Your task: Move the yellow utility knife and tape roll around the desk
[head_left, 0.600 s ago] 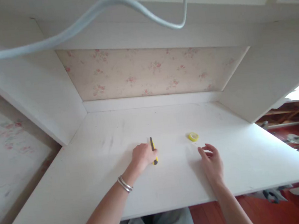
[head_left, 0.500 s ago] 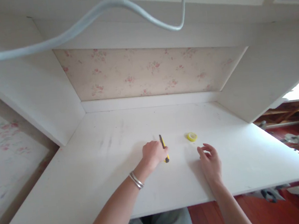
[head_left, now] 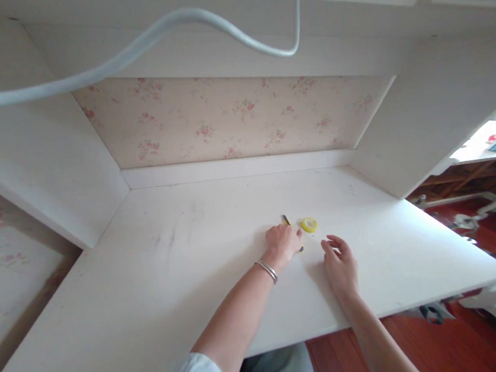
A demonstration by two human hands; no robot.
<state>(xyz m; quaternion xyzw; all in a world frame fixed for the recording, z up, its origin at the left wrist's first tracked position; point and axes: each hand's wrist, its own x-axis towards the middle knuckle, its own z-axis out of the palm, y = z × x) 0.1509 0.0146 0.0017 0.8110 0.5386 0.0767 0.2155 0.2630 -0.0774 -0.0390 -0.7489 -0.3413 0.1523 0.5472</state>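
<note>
My left hand [head_left: 283,241], with a silver bangle on its wrist, is closed over a yellow and black utility knife [head_left: 286,220]. The knife's dark tip shows past the knuckles and its other end peeks out below the fingers; the middle is hidden. Just right of the knife, a roll of yellow tape [head_left: 309,225] lies flat on the white desktop [head_left: 215,213]. My right hand [head_left: 341,264] rests on its side nearer to me than the tape. Its fingers are loosely bent and apart, with nothing between them, and it does not touch the roll.
A white cable [head_left: 193,16] hangs across the upper view. White side panels [head_left: 86,144] and a shelf enclose the desktop, with flowered wallpaper [head_left: 222,117] behind. Past the right edge are a red wooden floor [head_left: 410,352] and white furniture.
My left hand has carried the utility knife to the right, close beside the tape roll. The right hand stays about where it was, and the view has shifted slightly.
</note>
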